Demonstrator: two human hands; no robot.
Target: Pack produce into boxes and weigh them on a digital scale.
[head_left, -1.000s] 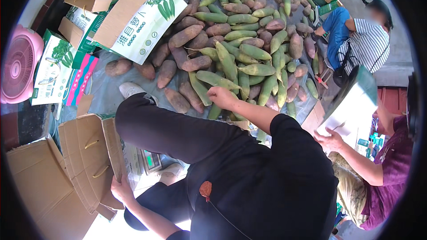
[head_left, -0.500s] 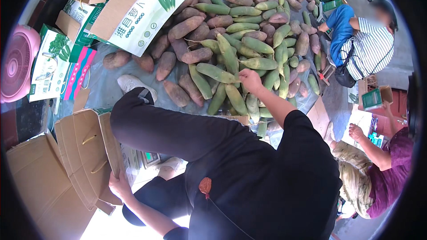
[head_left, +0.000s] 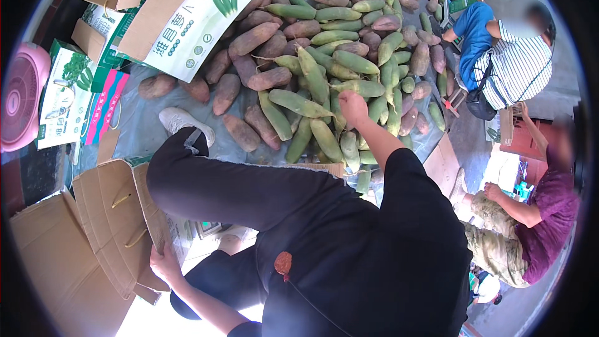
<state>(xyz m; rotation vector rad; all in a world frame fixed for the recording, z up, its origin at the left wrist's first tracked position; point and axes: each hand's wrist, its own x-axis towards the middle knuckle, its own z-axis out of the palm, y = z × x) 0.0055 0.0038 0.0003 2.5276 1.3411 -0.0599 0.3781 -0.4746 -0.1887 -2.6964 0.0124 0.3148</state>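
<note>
Right hand reaching further into pile than half second ago, fingers curling over green shoot among brown ones; firm grasp unclear. Left hand still gripping edge of flattened cardboard box at lower left.

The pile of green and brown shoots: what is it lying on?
The pile of shoots lies on a grey plastic sheet, bare along its near edge by the white shoe. What lies below the sheet is covered.

right hand fingers hidden among green shoots, left hand fingers behind cardboard box
</note>
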